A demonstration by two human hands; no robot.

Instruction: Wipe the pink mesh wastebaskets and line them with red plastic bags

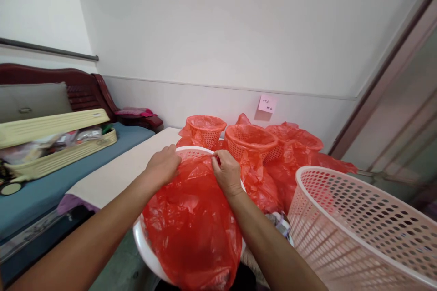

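Note:
A red plastic bag (194, 218) lies inside and across a round white basket (150, 254) right in front of me. At the far left of the basket's rim, my left hand (164, 163) is closed with its fingers curled over the edge and the bag; the fingertips are partly hidden. My right hand (226, 170) pinches the bag's edge by the far right of the rim. Toward the near side, the bag hangs loosely over the basket, and part of the white rim shows at the lower left.
Several small baskets lined with red bags, one of them a lined basket (251, 138), stand on the table (126, 168) by the wall. A large pink perforated basket (341, 227) is close on my right. An open yellow suitcase (68, 154) lies on a blue bed (133, 134) at left.

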